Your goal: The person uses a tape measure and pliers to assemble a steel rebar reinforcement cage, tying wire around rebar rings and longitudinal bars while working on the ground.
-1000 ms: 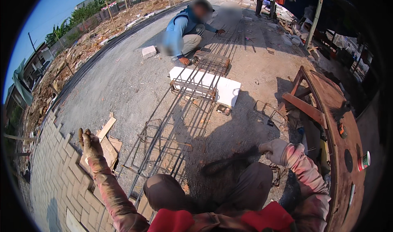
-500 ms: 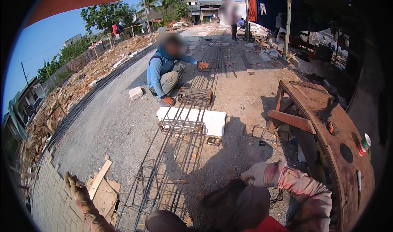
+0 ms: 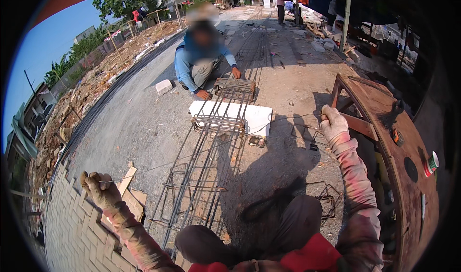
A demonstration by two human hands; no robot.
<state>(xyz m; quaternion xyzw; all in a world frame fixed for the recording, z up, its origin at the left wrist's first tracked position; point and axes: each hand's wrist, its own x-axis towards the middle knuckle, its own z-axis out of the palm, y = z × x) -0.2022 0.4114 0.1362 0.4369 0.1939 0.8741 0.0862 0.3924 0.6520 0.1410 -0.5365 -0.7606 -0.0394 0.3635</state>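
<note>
My gloved left hand (image 3: 102,190) is closed around one end of a thin wire (image 3: 152,167) at the lower left. Out to the right, my gloved right hand (image 3: 333,123) is raised and closed at the wire's other end. Between my hands the wire runs long and slightly bent across a rebar cage (image 3: 196,176). That cage of long bars and square stirrups lies lengthwise ahead of me. A bundle of stirrups (image 3: 218,124) is gathered around its bars by a white block (image 3: 259,117). Farther along sits a second stirrup bundle (image 3: 235,88).
A person in blue (image 3: 192,63) squats beyond the white block, hands at the far bundle. On the right, a wooden table (image 3: 384,123) carries a tape measure (image 3: 397,137) and a cup (image 3: 432,162). Loose stirrups (image 3: 326,197) lie near my right knee; wood scraps (image 3: 127,178) lie left.
My right hand has risen from beside my knee to the right, and the wire now shows stretched between both hands. My left hand has turned and closed. The person's far hand has lowered to the bundle.
</note>
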